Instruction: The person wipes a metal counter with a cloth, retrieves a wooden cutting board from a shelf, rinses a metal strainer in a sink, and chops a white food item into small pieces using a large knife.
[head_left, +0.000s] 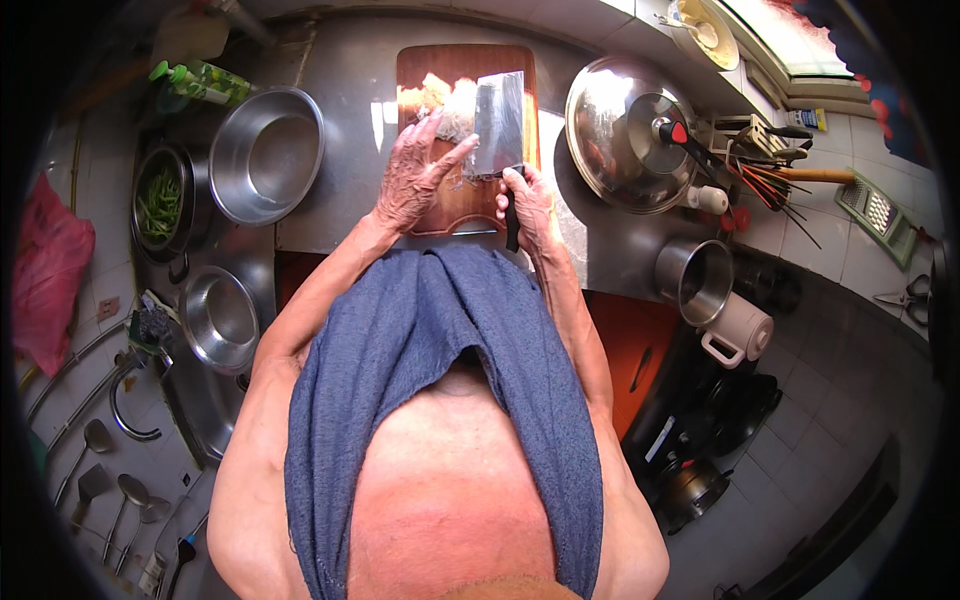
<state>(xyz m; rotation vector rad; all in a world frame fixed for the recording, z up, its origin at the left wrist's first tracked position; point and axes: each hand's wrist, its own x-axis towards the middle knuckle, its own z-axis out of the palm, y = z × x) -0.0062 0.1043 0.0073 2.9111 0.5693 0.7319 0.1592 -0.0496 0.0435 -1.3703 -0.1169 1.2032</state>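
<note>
My right hand (530, 202) grips the black handle of a cleaver (501, 120), whose broad blade lies over the right part of a wooden cutting board (465, 214). Left of the blade is a pile of finely cut pale food (454, 116), too bright to tell its kind. My left hand (416, 169) is spread at the pile's near left side, thumb pointing towards the blade. Whether its fingertips touch the food is hard to see. A few small scraps lie on the board below the blade.
A steel basin (266, 156) and a pot of green vegetables (160, 201) stand on the left, with a smaller steel bowl (220, 319) nearer the sink. At right are a large glass-and-steel lid (607, 142), a steel pot (709, 281) and a beige pitcher (739, 330).
</note>
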